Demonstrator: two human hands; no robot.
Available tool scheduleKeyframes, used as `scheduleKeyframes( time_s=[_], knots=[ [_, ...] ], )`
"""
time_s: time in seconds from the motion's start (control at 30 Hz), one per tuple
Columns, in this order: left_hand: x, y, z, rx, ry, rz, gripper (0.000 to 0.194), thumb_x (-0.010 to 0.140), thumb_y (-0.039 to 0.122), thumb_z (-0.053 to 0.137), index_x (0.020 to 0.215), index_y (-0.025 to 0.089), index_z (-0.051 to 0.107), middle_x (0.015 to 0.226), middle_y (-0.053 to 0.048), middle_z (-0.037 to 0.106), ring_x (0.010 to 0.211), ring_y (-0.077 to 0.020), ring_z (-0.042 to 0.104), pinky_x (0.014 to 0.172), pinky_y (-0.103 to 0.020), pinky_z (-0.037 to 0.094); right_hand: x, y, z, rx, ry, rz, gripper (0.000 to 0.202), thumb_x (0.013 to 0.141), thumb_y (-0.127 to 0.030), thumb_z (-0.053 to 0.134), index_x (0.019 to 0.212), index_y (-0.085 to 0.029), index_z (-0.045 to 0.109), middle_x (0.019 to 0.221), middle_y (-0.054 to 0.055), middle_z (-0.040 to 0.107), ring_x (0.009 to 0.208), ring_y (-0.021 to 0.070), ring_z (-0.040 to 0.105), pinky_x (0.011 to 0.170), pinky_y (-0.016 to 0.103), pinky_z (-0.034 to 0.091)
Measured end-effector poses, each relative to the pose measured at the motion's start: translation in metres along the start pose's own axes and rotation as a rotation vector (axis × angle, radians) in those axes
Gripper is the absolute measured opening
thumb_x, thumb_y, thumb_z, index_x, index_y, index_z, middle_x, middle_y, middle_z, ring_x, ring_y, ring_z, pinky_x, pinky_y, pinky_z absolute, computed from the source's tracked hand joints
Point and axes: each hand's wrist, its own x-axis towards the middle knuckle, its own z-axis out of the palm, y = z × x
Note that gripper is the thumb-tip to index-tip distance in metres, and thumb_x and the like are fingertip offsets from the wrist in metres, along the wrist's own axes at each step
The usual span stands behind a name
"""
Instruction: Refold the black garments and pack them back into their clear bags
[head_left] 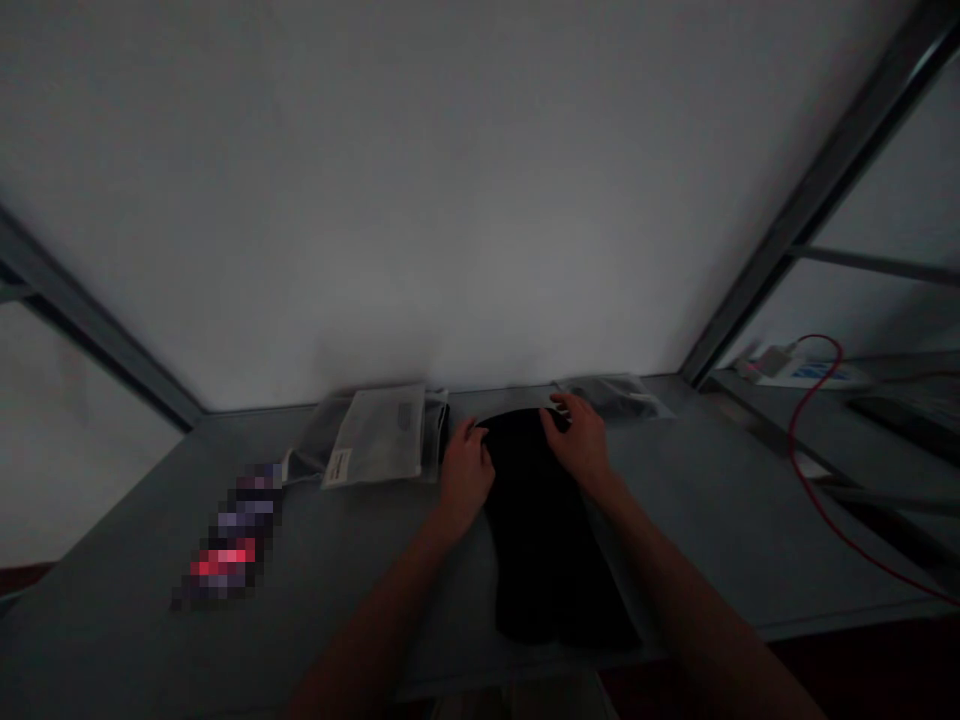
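Note:
A black garment (536, 540), seemingly a pair of shorts with two legs towards me, lies flat on the grey tabletop (712, 510). At its upper left corner my left hand (468, 468) has its fingers curled against the waist edge. My right hand (581, 440) holds the upper right corner, thumb on the cloth and bent fingers around the edge. Dim light hides the folds and seams of the fabric.
Clear plastic bags, one with a white label (339, 465), lie at the back left. Another clear bag (622, 398) is behind my right hand. A pixelated item (229, 540) lies left. A red cable (795, 430) hangs at right, beside metal frame posts (787, 230).

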Motion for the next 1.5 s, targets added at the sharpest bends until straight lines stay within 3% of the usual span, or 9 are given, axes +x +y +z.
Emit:
scheduleKeyframes(
  time_s=[0.2,0.37,0.5,0.67,0.83,0.93,1.03,1.23,1.5],
  knots=[
    [-0.016,0.035,-0.015,0.138,-0.058,0.038,0.019,0.08,0.014,0.054,0.096,0.016,0.064,0.115,-0.013,0.057,0.111,-0.026,0.056,0.1,-0.04,0.045,-0.024,-0.043,-0.021,0.008,-0.206,-0.074,0.014,0.085,-0.025,0.052,0.092,-0.019,0.063,0.086,0.007,0.067,0.07,0.0189,0.062,0.07,0.033,0.052],
    [-0.034,0.051,-0.038,0.273,-0.348,-0.012,0.02,0.077,0.026,0.061,0.095,0.017,0.06,0.1,-0.01,0.058,0.092,-0.0247,0.061,0.082,-0.036,0.049,-0.082,-0.048,-0.039,-0.186,-0.269,-0.053,0.032,0.078,-0.021,0.058,0.11,-0.015,0.059,0.114,0.015,0.061,0.107,0.0312,0.058,0.092,0.046,0.05],
    [-0.056,0.038,-0.054,0.172,-0.513,-0.003,0.024,0.07,0.009,0.056,0.093,0.017,0.059,0.1,-0.008,0.058,0.089,-0.0205,0.06,0.08,-0.031,0.048,-0.116,-0.04,-0.046,-0.231,-0.273,0.024,0.05,0.074,-0.013,0.052,0.124,-0.012,0.052,0.133,0.022,0.05,0.119,0.0345,0.053,0.097,0.05,0.048],
    [-0.077,0.006,-0.065,-0.065,-0.437,0.018,0.044,0.062,-0.006,0.045,0.093,0.02,0.061,0.095,-0.003,0.058,0.082,-0.0142,0.06,0.078,-0.027,0.048,-0.108,-0.014,-0.055,-0.036,-0.26,0.068,0.059,0.066,-0.005,0.042,0.122,-0.016,0.053,0.127,0.016,0.057,0.114,0.027,0.06,0.1,0.046,0.047],
    [-0.095,-0.016,-0.068,-0.049,-0.308,0.055,0.047,0.071,-0.005,0.041,0.101,0.022,0.067,0.102,-0.006,0.064,0.089,-0.0167,0.065,0.085,-0.033,0.052,-0.092,0.03,-0.075,0.148,-0.277,0.226,0.052,0.063,-0.01,0.042,0.112,-0.018,0.058,0.109,0.013,0.069,0.103,0.0274,0.067,0.093,0.051,0.052],
    [-0.11,-0.015,-0.069,0.039,-0.158,0.113,0.042,0.078,0.001,0.044,0.105,0.022,0.067,0.12,-0.01,0.061,0.105,-0.0225,0.063,0.093,-0.041,0.053,-0.096,0.04,-0.1,0.147,-0.143,0.23,0.05,0.065,-0.014,0.044,0.112,-0.018,0.06,0.119,0.014,0.066,0.113,0.0289,0.062,0.096,0.052,0.05],
    [-0.12,-0.001,-0.07,0.072,-0.071,0.24,0.031,0.085,0.009,0.047,0.103,0.022,0.067,0.133,-0.01,0.056,0.122,-0.0258,0.055,0.1,-0.047,0.049,-0.108,0.022,-0.126,0.186,-0.144,0.219,0.048,0.075,-0.014,0.04,0.117,-0.023,0.059,0.12,0.008,0.067,0.11,0.0247,0.065,0.098,0.049,0.05],
    [-0.128,0.014,-0.063,0.093,-0.3,0.437,0.04,0.09,0.013,0.047,0.126,0.025,0.057,0.148,-0.007,0.045,0.136,-0.0237,0.043,0.103,-0.043,0.049,-0.132,-0.023,-0.14,0.078,-0.473,0.028,0.042,0.091,-0.031,0.051,0.132,-0.027,0.053,0.139,0.008,0.056,0.126,0.025,0.054,0.105,0.046,0.046],
    [-0.153,-0.012,-0.052,0.279,-0.279,0.388,0.057,0.096,0.026,0.043,0.15,0.026,0.027,0.155,-0.007,0.033,0.14,-0.0238,0.036,0.106,-0.043,0.045,-0.163,0.03,-0.135,-0.197,-0.496,-0.198,0.043,0.095,-0.022,0.045,0.138,-0.028,0.05,0.142,0.007,0.053,0.135,0.0247,0.044,0.112,0.057,0.033]
  ],
)
